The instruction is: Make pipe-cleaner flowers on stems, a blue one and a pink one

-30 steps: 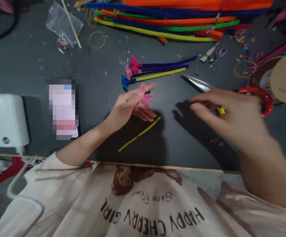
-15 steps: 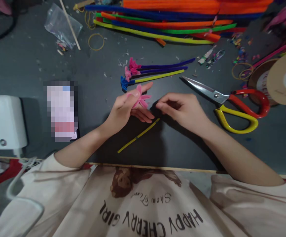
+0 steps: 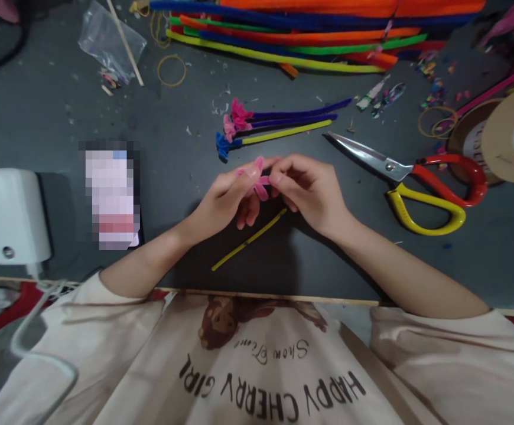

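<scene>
A pink pipe-cleaner flower (image 3: 261,183) with several looped petals is pinched between the thumb and fingers of my left hand (image 3: 233,192). My right hand (image 3: 308,189) closes thumb and forefinger on the tip of one petal, on the flower's right side. Below both hands a short yellow pipe cleaner (image 3: 248,241) lies slantwise on the dark table. Just beyond my hands lie three finished-looking stems: one with a blue flower head (image 3: 223,146) on a yellow stem, and two with pink heads (image 3: 240,115) on dark blue stems.
Scissors (image 3: 390,168) with red and yellow handles lie slightly parted at right, beside ribbon spools (image 3: 500,141). Long coloured pipe cleaners (image 3: 292,44) stretch across the back. At left are a phone (image 3: 110,198), a white power bank (image 3: 12,215) with a cable, and a plastic bag (image 3: 110,44).
My right hand has moved left to the pink flower and now grips a petal. The flower has shifted slightly right in my left hand, whose lower fingers have curled in.
</scene>
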Demonstrator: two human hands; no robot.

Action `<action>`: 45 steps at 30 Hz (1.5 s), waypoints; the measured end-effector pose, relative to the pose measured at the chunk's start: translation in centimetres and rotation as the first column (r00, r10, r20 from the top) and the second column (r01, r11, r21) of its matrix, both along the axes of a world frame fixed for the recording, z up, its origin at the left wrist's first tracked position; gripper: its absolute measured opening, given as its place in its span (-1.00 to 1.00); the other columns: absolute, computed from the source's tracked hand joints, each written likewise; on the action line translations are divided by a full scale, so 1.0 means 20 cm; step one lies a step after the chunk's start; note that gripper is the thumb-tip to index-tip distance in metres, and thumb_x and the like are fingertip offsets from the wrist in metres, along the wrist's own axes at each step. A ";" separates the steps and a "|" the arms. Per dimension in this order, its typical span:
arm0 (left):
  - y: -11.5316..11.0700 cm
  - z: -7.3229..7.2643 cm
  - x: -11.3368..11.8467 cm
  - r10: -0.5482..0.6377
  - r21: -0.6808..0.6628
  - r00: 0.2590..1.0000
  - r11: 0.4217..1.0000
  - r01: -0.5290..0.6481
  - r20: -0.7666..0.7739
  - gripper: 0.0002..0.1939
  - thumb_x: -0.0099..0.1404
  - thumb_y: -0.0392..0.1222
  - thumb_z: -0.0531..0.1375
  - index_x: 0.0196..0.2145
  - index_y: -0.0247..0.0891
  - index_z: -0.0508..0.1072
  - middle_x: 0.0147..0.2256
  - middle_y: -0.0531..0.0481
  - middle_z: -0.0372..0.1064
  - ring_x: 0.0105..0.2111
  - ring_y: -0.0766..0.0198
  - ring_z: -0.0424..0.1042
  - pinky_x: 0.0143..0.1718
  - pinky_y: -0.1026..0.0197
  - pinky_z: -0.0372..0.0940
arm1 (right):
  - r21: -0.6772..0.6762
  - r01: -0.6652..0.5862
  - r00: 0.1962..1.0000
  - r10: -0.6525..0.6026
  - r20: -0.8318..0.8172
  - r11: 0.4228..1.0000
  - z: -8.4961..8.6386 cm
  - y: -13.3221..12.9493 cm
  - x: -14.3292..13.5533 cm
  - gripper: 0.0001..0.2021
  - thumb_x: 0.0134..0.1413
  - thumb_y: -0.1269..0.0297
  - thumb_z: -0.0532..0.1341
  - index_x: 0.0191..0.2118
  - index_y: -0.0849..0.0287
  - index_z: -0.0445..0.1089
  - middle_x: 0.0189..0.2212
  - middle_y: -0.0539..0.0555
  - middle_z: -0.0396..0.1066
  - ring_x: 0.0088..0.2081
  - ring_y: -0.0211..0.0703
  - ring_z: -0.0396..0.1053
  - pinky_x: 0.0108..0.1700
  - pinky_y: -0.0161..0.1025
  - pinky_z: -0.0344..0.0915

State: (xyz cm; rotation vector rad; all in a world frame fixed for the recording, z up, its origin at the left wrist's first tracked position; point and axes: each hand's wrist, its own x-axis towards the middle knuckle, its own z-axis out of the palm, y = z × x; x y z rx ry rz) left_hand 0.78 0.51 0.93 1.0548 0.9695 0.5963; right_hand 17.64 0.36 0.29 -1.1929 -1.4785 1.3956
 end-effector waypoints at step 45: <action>0.04 -0.06 0.00 0.261 0.115 0.960 0.956 -0.271 0.099 -0.55 0.12 0.26 0.26 -0.36 -0.19 0.32 -0.58 0.13 0.47 -0.62 0.29 0.51 -0.56 0.25 0.45 | 0.162 0.180 0.982 -0.167 -0.088 0.970 -0.08 0.00 0.00 -0.89 0.07 0.36 0.19 -0.45 0.13 0.27 -0.62 -0.14 0.19 -0.67 -0.44 0.12 -0.62 -0.40 0.05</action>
